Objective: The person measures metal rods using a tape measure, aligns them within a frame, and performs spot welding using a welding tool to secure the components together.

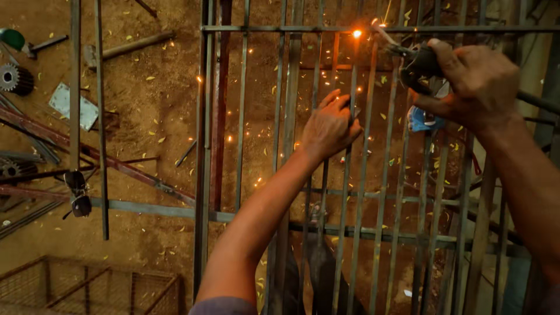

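A metal grille (379,175) of thin upright bars lies flat over the dirt floor. My left hand (329,125) grips one of the upright bars near the middle of the grille. My right hand (475,79) holds a dark welding electrode holder (420,64) at the upper right. Its rod reaches left to the top cross bar (466,28), where a bright glowing spot (357,34) shows. Orange sparks scatter down across the bars and the ground below.
Loose steel bars (102,116) and a rusty angle iron (99,157) lie on the dirt at left. A gear wheel (14,79), a small metal plate (73,105), dark goggles (77,192) and a wire mesh panel (87,286) are there too. A blue object (423,119) sits under the grille.
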